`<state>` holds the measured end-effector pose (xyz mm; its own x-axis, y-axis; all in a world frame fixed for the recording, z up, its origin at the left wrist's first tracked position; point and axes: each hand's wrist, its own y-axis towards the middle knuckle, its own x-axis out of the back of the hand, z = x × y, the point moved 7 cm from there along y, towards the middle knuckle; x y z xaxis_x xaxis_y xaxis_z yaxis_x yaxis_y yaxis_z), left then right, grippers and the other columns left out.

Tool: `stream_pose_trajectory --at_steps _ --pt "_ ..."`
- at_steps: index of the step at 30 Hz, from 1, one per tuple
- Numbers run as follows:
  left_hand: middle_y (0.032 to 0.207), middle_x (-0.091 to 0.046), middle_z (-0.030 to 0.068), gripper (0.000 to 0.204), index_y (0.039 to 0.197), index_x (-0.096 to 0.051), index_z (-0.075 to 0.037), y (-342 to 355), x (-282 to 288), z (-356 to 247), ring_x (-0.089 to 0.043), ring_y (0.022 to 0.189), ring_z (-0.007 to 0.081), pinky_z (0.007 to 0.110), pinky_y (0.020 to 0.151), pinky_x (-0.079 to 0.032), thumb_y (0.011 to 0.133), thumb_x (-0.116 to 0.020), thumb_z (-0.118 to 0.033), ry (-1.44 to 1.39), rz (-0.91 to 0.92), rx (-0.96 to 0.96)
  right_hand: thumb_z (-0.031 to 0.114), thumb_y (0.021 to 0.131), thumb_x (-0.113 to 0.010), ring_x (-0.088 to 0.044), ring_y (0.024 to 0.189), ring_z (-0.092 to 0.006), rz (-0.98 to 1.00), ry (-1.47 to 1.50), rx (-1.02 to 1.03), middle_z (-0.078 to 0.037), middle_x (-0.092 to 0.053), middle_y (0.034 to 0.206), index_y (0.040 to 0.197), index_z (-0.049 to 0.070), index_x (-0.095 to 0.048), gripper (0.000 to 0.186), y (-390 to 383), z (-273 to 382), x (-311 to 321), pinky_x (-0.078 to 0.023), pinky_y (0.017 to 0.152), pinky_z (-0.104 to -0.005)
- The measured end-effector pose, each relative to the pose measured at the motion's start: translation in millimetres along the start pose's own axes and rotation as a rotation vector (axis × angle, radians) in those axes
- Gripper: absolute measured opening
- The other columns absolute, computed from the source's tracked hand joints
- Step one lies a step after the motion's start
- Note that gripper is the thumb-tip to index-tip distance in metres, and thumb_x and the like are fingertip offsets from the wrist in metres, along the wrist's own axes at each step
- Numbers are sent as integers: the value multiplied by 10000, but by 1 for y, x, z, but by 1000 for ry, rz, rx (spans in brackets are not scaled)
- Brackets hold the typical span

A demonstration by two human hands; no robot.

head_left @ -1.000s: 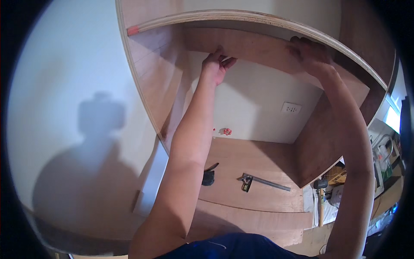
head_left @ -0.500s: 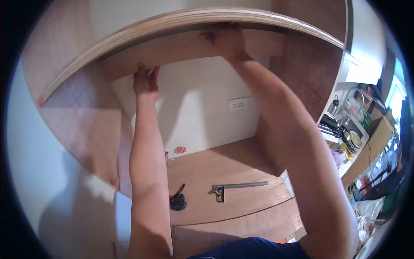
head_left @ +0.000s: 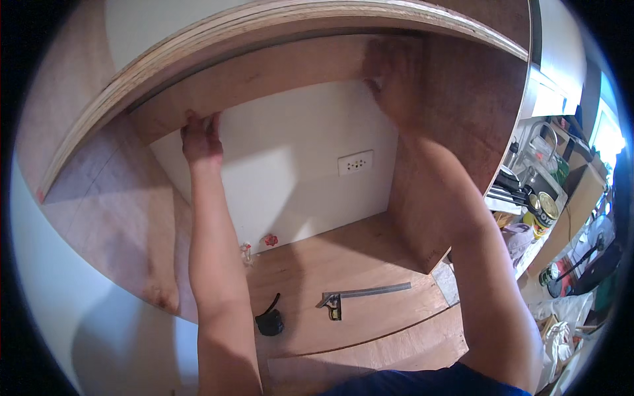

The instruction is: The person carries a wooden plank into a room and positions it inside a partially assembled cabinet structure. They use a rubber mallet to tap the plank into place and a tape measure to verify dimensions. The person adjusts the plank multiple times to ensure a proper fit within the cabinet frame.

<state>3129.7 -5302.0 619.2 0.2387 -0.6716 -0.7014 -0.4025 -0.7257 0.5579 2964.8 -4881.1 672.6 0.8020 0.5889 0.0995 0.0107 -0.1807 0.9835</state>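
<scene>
A long wooden board (head_left: 264, 76) sits on edge beneath a thick plywood shelf (head_left: 297, 18), against the back of an open cabinet. My left hand (head_left: 203, 140) is closed on the board's lower edge near its left end, fingers bent around it. At the other end, beside the brown side panel (head_left: 462, 112), my right hand (head_left: 395, 82) reaches up against the board's face. Shadow and blur hide how those fingers are bent. The thumb shows just below the board's edge.
On the cabinet floor lie a combination square (head_left: 363, 292) and a black tape measure (head_left: 269, 322). A white outlet (head_left: 355, 162) and red-capped pipe ends (head_left: 270, 240) are on the back wall. Outside, to the right, cans (head_left: 545, 210) and tools crowd a counter.
My right hand has slid rightward along the board to its right end. The left hand stays on the lower edge. The whole view has shifted slightly, with the shelf edge higher and nearer.
</scene>
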Motion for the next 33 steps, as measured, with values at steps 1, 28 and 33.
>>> stream_pose_trajectory --at_steps 1,28,33 --pt "1344 -558 113 461 1409 -407 -65 -1 -3 -2 -573 1258 285 490 1035 -580 1036 -639 -206 16 30 -9 280 773 -826 -403 1384 -423 -1 6 8 -178 -483 1480 1554 193 -459 868 2 -13 -4 -359 1135 -593" --pt "1110 -717 137 560 1364 -515 -55 9 15 5 -708 971 221 305 830 -559 1043 -557 -512 659 32 340 438 929 -714 -697 1060 -406 512 644 -628 -237 -721 1163 1247 -4 -690 545 -173 -105 -73 -535 966 -498" --pt "1236 -651 134 555 1451 -490 -71 23 43 -11 -649 1090 202 333 960 -524 1065 -540 -467 683 39 306 511 916 -699 -671 1120 -398 719 600 -670 -227 -711 1185 1257 32 -694 587 -237 -52 -31 -515 1012 -475"
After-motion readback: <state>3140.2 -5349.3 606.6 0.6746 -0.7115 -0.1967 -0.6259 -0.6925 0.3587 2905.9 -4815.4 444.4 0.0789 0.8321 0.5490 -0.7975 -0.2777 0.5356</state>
